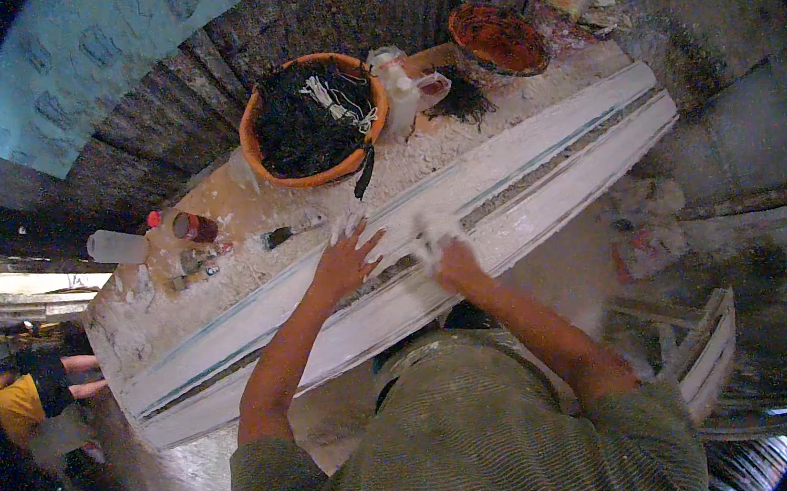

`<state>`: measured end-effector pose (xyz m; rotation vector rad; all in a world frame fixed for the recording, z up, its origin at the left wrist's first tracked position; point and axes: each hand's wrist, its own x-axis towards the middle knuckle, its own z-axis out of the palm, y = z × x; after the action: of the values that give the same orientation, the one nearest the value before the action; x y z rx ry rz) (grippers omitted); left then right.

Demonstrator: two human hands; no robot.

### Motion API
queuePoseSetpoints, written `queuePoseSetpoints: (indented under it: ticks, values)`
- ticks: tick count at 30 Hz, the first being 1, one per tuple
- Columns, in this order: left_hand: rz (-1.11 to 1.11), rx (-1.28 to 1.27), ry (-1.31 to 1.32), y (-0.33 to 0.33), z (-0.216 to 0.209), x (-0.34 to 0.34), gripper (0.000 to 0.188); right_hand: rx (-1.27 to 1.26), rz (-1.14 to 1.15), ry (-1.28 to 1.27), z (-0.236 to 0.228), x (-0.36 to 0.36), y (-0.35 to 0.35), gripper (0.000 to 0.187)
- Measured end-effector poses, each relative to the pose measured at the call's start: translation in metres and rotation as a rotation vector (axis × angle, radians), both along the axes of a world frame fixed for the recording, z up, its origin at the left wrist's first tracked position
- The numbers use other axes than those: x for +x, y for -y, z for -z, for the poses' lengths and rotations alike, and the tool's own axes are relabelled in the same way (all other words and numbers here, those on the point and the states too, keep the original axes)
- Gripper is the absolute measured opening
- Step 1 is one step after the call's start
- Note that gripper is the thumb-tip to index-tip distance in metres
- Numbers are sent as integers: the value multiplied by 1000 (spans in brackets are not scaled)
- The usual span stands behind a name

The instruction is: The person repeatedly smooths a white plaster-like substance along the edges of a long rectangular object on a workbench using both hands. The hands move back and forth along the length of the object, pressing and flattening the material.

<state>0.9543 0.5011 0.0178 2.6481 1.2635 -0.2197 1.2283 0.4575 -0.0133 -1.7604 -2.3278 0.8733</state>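
Note:
Two long white strips [544, 220], pale and dusty with a narrow dark gap between them, lie slantwise across the worktable. My left hand [349, 256] rests on the far strip with its fingers spread, holding nothing; its fingertips are coated white. To its right, my right hand [445, 257] is over the strips near the gap. It is also whitened and smeared by motion, so whether it holds anything is hidden. A dark-handled brush [279, 236] lies just left of my left hand on the powdery worktable [156, 314].
Beyond the strips stand an orange-rimmed tub [248, 141] of black fibres and white strings, clear plastic containers [401, 91] and a reddish bowl [498, 38]. A red-brown jar [195, 227] and a whitish bottle [117, 247] are at left. A person in yellow [17, 408] is beyond the left end.

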Motion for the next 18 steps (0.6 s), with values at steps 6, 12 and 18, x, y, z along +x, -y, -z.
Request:
queuePoseSetpoints:
  ticks: [6, 12, 18]
  values:
    - [-89, 127, -190, 44, 12, -74, 66, 70, -243, 73, 15, -88, 18, 63]
    - [-441, 35, 92, 83, 22, -99, 68, 306, -210, 290, 17, -43, -4, 53]
    - [-568, 34, 122, 100, 8, -82, 70, 43, -363, 147, 3, -107, 4, 53]
